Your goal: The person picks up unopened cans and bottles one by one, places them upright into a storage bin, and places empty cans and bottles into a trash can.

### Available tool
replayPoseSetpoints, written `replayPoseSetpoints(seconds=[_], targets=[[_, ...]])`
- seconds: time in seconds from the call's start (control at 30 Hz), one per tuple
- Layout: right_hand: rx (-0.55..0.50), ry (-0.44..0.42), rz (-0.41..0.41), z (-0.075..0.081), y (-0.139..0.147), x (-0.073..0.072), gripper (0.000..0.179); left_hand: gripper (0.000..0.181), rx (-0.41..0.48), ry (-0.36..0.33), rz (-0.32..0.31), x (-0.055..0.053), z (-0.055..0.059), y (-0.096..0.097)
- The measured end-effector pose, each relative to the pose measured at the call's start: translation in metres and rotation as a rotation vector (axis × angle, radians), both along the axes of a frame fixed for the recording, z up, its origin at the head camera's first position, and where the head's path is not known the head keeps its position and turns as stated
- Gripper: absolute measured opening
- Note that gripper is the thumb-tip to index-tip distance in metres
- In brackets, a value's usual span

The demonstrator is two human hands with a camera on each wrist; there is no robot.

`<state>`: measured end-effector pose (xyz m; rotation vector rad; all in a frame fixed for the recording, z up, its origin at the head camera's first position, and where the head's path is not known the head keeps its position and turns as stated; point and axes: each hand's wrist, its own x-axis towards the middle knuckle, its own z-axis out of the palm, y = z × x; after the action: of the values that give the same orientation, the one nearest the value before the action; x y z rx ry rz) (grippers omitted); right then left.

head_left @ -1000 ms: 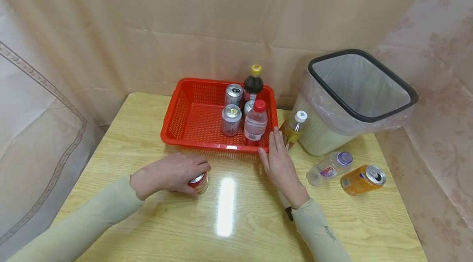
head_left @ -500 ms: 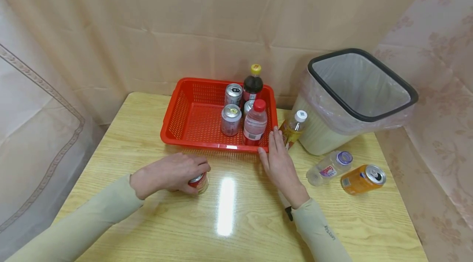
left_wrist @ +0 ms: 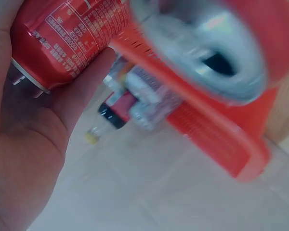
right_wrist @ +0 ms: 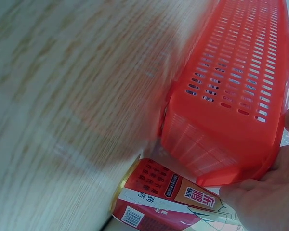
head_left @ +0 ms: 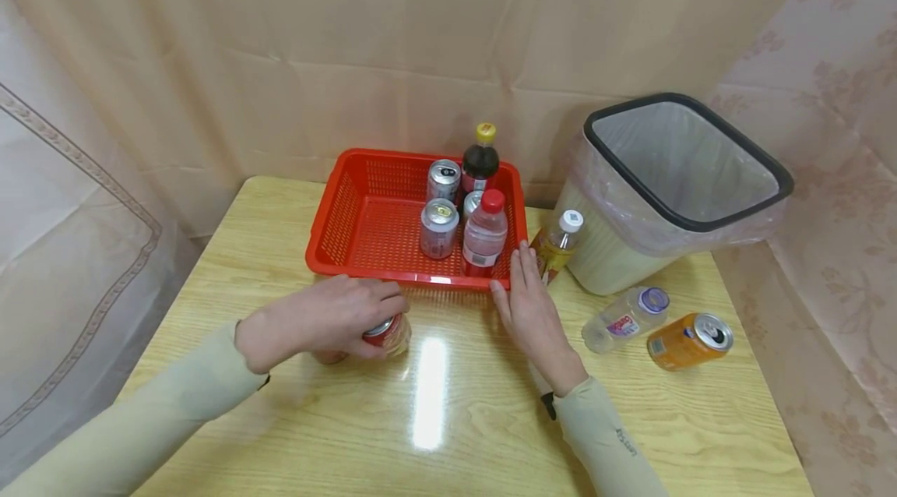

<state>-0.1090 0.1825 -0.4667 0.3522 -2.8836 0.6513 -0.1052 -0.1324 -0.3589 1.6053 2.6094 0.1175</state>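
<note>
Red can [head_left: 389, 333] and basket [head_left: 378, 228] meet hands: left [head_left: 325, 319] curled, right [head_left: 534, 322] straight.

Left hand [head_left: 329, 318] and red can [head_left: 395, 335] now farther right, nearer the basket [head_left: 381, 232]

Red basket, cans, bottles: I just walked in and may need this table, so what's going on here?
A person's left hand grips a red can in front of the red basket, with a second red can close by. The right hand rests at the basket's near right corner. Three cans and two bottles stand in the basket's right half. To its right are a white-capped bottle, a clear bottle, an orange can and a bin.
</note>
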Motion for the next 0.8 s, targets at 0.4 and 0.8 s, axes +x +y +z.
replayPoseSetpoints(seconds=[0.4, 0.8], targets=[[-0.009, 0.011, 0.004, -0.001, 0.001, 0.0, 0.072, 0.057, 0.068, 0.004, 0.036, -0.005, 0.045, 0.02], [-0.008, 0.039, 0.017, -0.001, 0.001, 0.0, 0.071, 0.051, 0.243, 0.222, 0.158, -0.022, 0.045, 0.038]])
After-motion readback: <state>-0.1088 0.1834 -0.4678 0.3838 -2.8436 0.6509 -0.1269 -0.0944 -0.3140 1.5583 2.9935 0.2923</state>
